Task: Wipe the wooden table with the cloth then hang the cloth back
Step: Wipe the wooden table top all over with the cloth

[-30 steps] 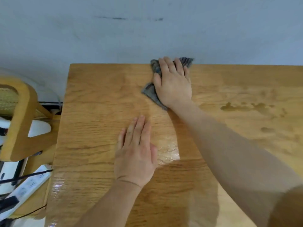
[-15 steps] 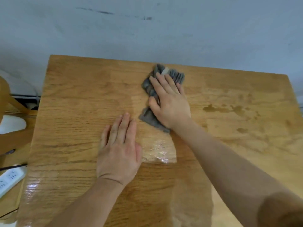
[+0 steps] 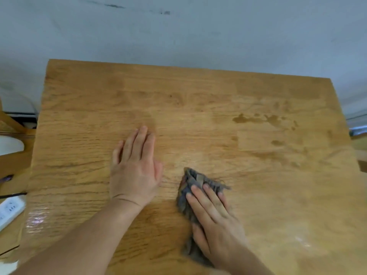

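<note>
Grey crumpled cloth [image 3: 191,180] has been drawn from the far edge of the light wooden worktop [image 3: 278,195] back to the near edge, under the right hand [image 3: 216,221], whose fingers [image 3: 206,203] lie straight, pressing rather than gripping. The left hand [image 3: 135,167] rests flat beside it, fingers released. One stroke looks finished, but the dark damp blotches [image 3: 256,119] at the far right remain unwiped, so hanging up must wait.

Glossy grained wooden table [image 3: 258,195]; grey cloth [image 3: 190,181], seemingly frayed
</note>
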The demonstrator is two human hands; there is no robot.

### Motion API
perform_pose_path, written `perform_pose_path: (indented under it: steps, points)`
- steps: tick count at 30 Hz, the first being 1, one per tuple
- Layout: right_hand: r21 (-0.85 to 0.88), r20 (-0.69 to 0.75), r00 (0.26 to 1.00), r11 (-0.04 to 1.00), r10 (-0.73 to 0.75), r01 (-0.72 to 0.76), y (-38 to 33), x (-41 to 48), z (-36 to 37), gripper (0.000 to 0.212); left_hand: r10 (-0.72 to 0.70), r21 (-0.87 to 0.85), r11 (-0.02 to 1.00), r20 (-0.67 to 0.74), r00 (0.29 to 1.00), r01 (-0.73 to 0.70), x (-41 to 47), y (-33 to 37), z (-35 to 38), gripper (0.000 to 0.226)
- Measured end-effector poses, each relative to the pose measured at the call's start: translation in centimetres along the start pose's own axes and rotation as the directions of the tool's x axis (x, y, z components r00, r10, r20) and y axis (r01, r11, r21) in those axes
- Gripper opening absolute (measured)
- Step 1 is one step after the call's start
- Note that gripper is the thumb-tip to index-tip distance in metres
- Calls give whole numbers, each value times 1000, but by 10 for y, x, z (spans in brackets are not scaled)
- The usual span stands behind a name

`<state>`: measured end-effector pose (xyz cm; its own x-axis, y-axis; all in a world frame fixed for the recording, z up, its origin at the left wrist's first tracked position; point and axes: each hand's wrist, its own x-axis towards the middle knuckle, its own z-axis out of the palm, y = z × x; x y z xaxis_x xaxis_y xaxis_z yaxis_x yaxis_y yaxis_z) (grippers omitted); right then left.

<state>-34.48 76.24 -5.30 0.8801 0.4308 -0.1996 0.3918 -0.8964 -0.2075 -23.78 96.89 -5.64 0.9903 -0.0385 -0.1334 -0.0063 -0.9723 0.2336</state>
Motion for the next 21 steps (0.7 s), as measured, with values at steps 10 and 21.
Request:
perform_pose_path:
  steps: [10,21]
  points:
    - [135,-157,948,957,277,-258,74,234,-53,60,-31,8,999,-102,994,32,1,1,8,53]
    - [17,-62,998,1000,14,-12,47,-35,1,60,-83,34,996,-27,996,83,0,40,7,58]
